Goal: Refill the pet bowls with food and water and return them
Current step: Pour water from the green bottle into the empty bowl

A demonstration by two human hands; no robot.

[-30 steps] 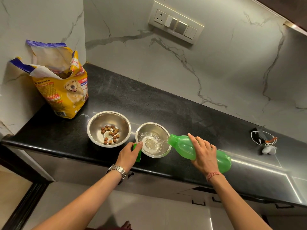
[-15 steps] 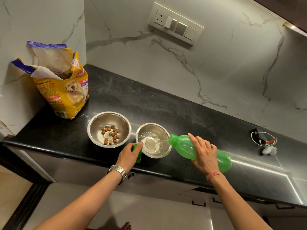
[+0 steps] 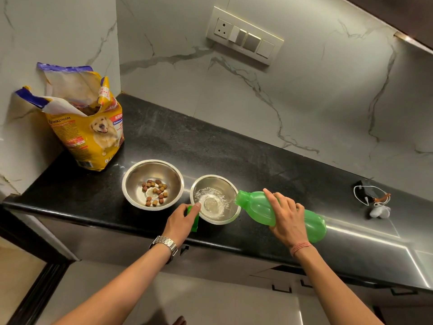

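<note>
1. Two steel bowls sit side by side near the front edge of the black counter [image 3: 234,146], as we see them from above.
2. At far left, an opened yellow dog-food bag [image 3: 87,130] stands in the corner against the marble wall.
3. Next comes the food bowl [image 3: 152,184], with a small scatter of brown kibble [image 3: 155,192] on its bottom.
4. Our left hand [image 3: 181,222], a metal watch [image 3: 164,244] on its wrist, has its fingers curled around a green cap [image 3: 194,220] just beside the water bowl [image 3: 215,199], fingertip touching the rim.
5. Water [image 3: 212,202] splashes in that bowl.
6. Our right hand [image 3: 287,218] grips a green bottle [image 3: 281,213] tipped on its side, mouth over the rim.
7. Far right, a white cord [image 3: 371,198] lies on the counter.
</note>
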